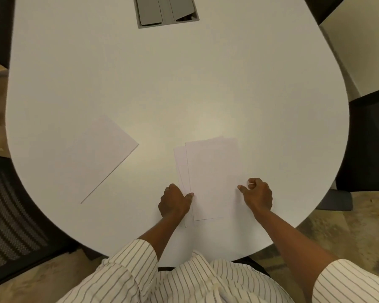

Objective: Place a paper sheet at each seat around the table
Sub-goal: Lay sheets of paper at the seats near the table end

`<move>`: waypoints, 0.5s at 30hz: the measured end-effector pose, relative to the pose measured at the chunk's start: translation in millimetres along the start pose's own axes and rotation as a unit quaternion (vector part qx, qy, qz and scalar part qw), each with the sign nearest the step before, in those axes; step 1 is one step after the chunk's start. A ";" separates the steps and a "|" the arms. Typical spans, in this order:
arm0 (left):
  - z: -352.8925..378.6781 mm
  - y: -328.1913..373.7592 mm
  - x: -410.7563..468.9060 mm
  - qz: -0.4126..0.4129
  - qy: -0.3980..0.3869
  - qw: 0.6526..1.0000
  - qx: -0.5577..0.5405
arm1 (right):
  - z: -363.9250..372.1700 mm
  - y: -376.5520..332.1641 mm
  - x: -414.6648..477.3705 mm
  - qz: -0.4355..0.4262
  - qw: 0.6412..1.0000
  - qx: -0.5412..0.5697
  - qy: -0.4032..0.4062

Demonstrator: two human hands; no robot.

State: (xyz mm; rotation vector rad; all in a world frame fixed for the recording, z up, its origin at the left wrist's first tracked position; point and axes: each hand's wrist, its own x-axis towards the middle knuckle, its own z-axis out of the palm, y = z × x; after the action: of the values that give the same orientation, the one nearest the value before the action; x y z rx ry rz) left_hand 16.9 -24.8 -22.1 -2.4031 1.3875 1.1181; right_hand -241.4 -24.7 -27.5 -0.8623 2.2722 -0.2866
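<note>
A small stack of white paper sheets (pixel 212 171) lies slightly fanned on the white table (pixel 162 84), right in front of me. My left hand (pixel 174 201) rests on the stack's left edge, thumb pressing the top sheet. My right hand (pixel 258 194) sits at the stack's right edge, thumb and fingers pinching the paper. A single white sheet (pixel 101 156) lies apart at an angle on the left side of the table, near the left seat.
A grey cable hatch (pixel 167 10) is set into the table at the far middle. A black mesh chair (pixel 11 215) stands at the left, another dark chair (pixel 368 149) at the right. A white panel (pixel 359 44) stands at the upper right.
</note>
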 end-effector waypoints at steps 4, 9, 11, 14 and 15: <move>11.7 16.3 -14.0 -0.046 0.014 0.999 -0.024 | 2.3 -4.1 5.8 0.000 0.999 -0.003 -0.034; 23.5 23.6 -21.5 -0.088 0.022 0.993 -0.080 | 4.4 -5.8 10.2 0.017 0.998 0.007 -0.067; 26.3 23.1 -22.8 -0.102 0.028 0.989 -0.107 | 3.5 -6.0 10.8 0.016 0.997 0.005 -0.079; 27.7 23.5 -24.5 -0.125 0.042 0.982 -0.136 | 0.3 -4.8 17.1 0.016 0.996 0.004 -0.090; 29.2 26.9 -26.0 -0.131 0.052 0.979 -0.150 | -3.1 -2.8 21.6 0.013 0.995 0.003 -0.096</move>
State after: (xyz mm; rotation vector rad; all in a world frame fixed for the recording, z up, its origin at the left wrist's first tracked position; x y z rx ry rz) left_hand -27.6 -8.4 -19.5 -2.7878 0.9437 1.2194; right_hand -253.9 -41.0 -35.3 -0.8212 2.1018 -0.1896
